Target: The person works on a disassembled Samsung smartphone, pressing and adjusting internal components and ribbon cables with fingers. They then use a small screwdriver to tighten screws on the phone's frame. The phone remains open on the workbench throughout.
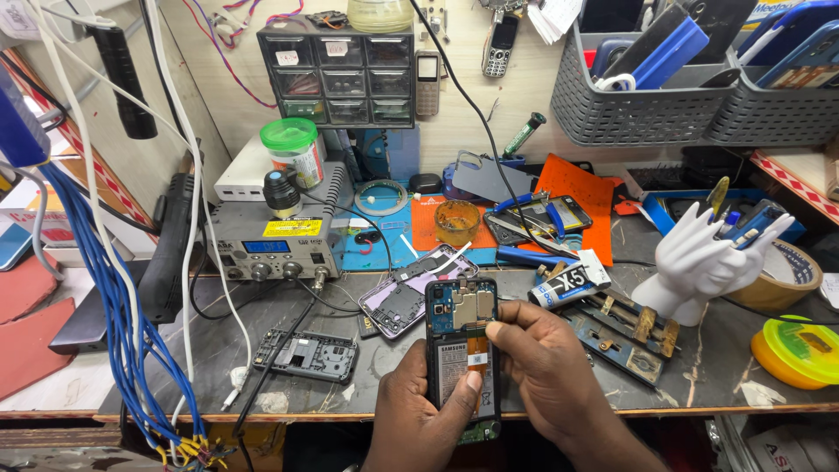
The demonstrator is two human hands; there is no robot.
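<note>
An opened smartphone [461,323] with its back cover off shows a blue circuit board, a battery and an orange flex cable. My left hand [419,411] holds it from below, the thumb pressing on the battery by the flex cable. My right hand [546,367] grips the phone's right edge, with the forefinger touching the board near the top of the flex cable. A second opened phone with a purple frame [404,297] lies on the bench just behind. A black plastic phone mid-frame [308,355] lies to the left.
A grey soldering station [273,240] stands at back left with cables trailing. A glue tube [568,284], a metal clamp jig [629,328], a white hand-shaped tool holder [699,258], tape roll [791,275] and yellow-green lid [800,350] sit to the right. Blue wires [114,306] hang at left.
</note>
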